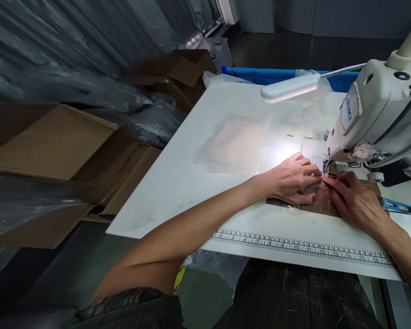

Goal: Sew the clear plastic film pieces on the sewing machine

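Observation:
My left hand [291,180] lies just left of the needle area of a white sewing machine [366,109], its fingers bent and pressed together on a thin see-through sheet [308,148]. From the right, my right hand [358,201] meets it below the presser foot [326,168], fingertips closed on the sheet's near edge. What lies exactly between the fingertips is partly hidden. Under both hands is a flat brown panel [324,203] on the table. Blue-handled thread snips [400,206] rest beside my right wrist.
The white table [178,187] carries a printed ruler strip [303,246] along its front edge. A lit lamp [291,88] hangs over the work. Left of the table stand open cardboard boxes [51,146] with plastic bags [154,119]. Blue material [260,75] borders the far edge.

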`<move>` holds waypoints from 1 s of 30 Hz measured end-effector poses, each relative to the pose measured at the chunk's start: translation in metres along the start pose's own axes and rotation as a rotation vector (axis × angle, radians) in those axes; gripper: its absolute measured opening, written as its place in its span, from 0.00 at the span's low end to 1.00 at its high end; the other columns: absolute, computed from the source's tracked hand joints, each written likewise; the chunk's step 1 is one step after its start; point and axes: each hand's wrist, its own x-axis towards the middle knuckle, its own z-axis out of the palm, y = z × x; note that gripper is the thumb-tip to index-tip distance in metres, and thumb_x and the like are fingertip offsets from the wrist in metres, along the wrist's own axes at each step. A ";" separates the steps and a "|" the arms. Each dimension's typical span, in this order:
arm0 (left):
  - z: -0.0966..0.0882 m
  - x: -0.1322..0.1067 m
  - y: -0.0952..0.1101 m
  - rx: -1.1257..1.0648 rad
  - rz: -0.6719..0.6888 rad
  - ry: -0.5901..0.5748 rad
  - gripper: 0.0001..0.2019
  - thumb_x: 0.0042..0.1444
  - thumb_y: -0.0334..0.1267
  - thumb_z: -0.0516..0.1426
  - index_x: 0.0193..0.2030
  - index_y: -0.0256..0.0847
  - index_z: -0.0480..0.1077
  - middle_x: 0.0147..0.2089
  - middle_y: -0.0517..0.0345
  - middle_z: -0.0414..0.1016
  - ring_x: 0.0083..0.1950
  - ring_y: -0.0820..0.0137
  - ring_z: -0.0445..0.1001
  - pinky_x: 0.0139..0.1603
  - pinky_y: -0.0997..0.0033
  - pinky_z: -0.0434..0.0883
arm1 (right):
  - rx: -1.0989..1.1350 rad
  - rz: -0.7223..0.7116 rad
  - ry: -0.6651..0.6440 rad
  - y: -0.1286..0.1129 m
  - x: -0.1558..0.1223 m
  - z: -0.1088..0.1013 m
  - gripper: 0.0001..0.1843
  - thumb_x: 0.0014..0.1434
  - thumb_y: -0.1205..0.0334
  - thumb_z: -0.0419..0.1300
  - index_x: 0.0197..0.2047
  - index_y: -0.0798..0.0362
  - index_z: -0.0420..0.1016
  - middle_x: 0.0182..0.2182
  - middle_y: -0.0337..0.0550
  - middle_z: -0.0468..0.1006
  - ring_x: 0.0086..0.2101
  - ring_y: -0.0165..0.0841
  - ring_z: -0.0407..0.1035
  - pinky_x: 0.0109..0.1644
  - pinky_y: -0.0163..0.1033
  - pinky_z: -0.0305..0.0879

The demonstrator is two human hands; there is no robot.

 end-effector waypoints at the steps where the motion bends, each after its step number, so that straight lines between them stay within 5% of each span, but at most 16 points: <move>1: 0.000 0.000 0.000 0.002 -0.004 -0.005 0.16 0.61 0.45 0.51 0.48 0.39 0.74 0.51 0.49 0.76 0.42 0.64 0.69 0.45 0.59 0.63 | -0.009 0.009 0.000 0.000 0.000 0.000 0.22 0.67 0.57 0.45 0.57 0.47 0.73 0.44 0.51 0.70 0.30 0.33 0.67 0.20 0.34 0.59; 14: 0.000 0.004 -0.001 0.061 -0.057 -0.037 0.20 0.63 0.48 0.49 0.49 0.35 0.72 0.55 0.45 0.73 0.44 0.61 0.69 0.43 0.59 0.63 | -0.097 0.038 -0.071 -0.004 0.008 -0.002 0.24 0.66 0.57 0.44 0.58 0.48 0.72 0.42 0.53 0.74 0.24 0.33 0.66 0.19 0.34 0.46; 18: -0.002 0.005 -0.001 0.058 -0.072 -0.059 0.23 0.64 0.50 0.47 0.52 0.33 0.70 0.55 0.45 0.72 0.44 0.62 0.69 0.44 0.59 0.63 | 0.030 0.027 -0.044 0.004 0.006 -0.005 0.24 0.67 0.55 0.44 0.58 0.49 0.73 0.43 0.53 0.76 0.24 0.33 0.69 0.20 0.37 0.58; 22: -0.002 0.005 -0.003 0.064 -0.081 -0.070 0.26 0.64 0.53 0.46 0.55 0.31 0.69 0.54 0.44 0.72 0.44 0.61 0.68 0.43 0.59 0.63 | 0.324 0.027 -0.020 0.019 0.007 -0.017 0.24 0.68 0.51 0.45 0.54 0.51 0.75 0.43 0.52 0.79 0.38 0.40 0.76 0.36 0.43 0.73; 30: -0.003 0.007 -0.006 0.083 -0.083 -0.086 0.29 0.64 0.56 0.47 0.54 0.30 0.69 0.54 0.43 0.72 0.44 0.61 0.68 0.42 0.59 0.62 | 0.550 0.209 -0.126 0.041 0.021 -0.020 0.26 0.69 0.47 0.44 0.29 0.50 0.74 0.24 0.45 0.75 0.29 0.40 0.73 0.34 0.46 0.72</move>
